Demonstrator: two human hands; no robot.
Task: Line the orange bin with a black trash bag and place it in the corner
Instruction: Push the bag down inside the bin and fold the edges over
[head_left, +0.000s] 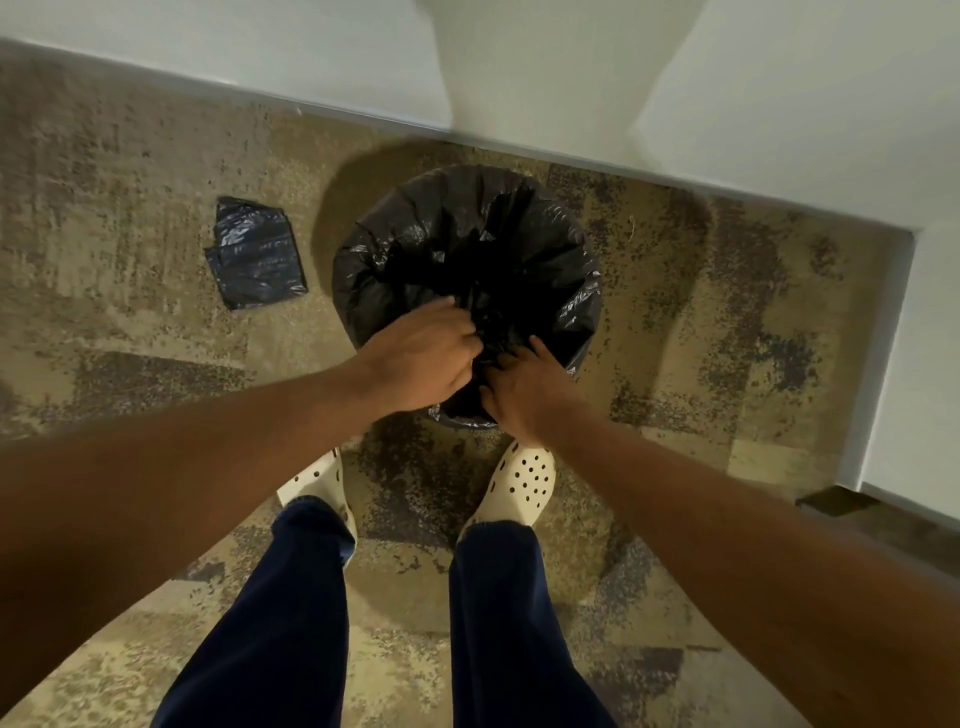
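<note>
Left hand (423, 358) and right hand (524, 392) both pinch crinkled black plastic trash bag (467, 249) at near rim; folded dark plastic bag (254, 254) lies left of left hand.

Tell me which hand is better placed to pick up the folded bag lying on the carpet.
Probably the left hand: the folded bag lies left of the bin, while the right hand sits on the other side.
</note>
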